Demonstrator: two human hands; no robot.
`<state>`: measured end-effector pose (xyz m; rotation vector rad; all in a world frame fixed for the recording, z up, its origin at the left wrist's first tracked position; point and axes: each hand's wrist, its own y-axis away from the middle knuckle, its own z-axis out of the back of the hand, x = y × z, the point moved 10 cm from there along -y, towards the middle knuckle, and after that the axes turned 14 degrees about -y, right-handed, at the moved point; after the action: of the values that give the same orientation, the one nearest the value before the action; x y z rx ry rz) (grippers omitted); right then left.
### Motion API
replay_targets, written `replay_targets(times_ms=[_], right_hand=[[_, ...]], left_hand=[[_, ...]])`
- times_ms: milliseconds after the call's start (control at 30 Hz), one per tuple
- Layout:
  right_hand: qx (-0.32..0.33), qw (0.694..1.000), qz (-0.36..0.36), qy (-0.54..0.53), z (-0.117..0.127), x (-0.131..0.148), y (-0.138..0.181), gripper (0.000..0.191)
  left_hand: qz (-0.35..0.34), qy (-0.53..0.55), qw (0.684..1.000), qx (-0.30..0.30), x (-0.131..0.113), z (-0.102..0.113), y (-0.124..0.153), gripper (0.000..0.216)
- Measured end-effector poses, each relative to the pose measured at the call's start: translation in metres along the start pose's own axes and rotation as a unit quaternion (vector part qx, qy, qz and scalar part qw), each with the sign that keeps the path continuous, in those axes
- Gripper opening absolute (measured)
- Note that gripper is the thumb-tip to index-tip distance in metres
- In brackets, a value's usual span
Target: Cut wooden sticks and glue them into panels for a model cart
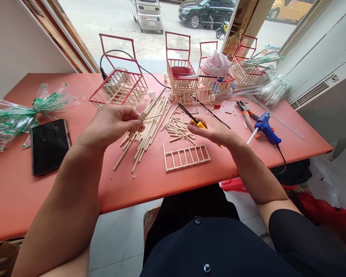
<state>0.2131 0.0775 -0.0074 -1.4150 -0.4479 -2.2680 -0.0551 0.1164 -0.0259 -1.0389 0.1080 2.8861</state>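
Observation:
My left hand (112,125) is closed in a pinch over the pile of thin wooden sticks (151,132), gripping a wooden stick; its fingers partly hide how many are held. My right hand (213,132) is wrapped round yellow-handled scissors (187,112), whose dark blades point up and left. Short cut stick pieces (177,129) lie scattered between the two hands. Below them, near the table's front edge, a small ladder-shaped stick frame (187,157) rests flat, with one upright longer than the rest.
On the orange table (127,192) stand several stick baskets with red handles (183,75). A blue glue gun (266,127) and pliers (246,115) lie right. To the left are a black phone (50,146) and green-and-clear plastic packaging (36,109).

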Motion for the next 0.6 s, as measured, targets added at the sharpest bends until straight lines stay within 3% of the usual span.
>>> replay_targets(times_ms=[67, 167, 333, 467, 600], right_hand=[[-0.007, 1.0, -0.007, -0.009, 0.002, -0.001, 0.001, 0.077], [-0.018, 1.0, -0.015, -0.01, 0.005, -0.005, 0.0, 0.078], [-0.023, 1.0, -0.005, -0.009, 0.007, -0.007, -0.002, 0.08], [-0.022, 0.999, -0.034, -0.018, 0.007, -0.011, 0.001, 0.078], [-0.025, 0.999, -0.018, -0.016, 0.008, -0.007, 0.002, 0.078]], left_hand=[[0.0, 0.176, 0.984, 0.03, -0.004, -0.013, 0.002, 0.025], [0.004, 0.294, 0.954, 0.054, -0.011, -0.037, 0.003, 0.044], [-0.018, 0.332, 0.942, 0.037, -0.021, -0.063, 0.003, 0.053], [-0.046, 0.327, 0.944, -0.018, -0.026, -0.057, 0.005, 0.049], [-0.064, 0.32, 0.944, -0.039, -0.031, -0.051, 0.007, 0.044]])
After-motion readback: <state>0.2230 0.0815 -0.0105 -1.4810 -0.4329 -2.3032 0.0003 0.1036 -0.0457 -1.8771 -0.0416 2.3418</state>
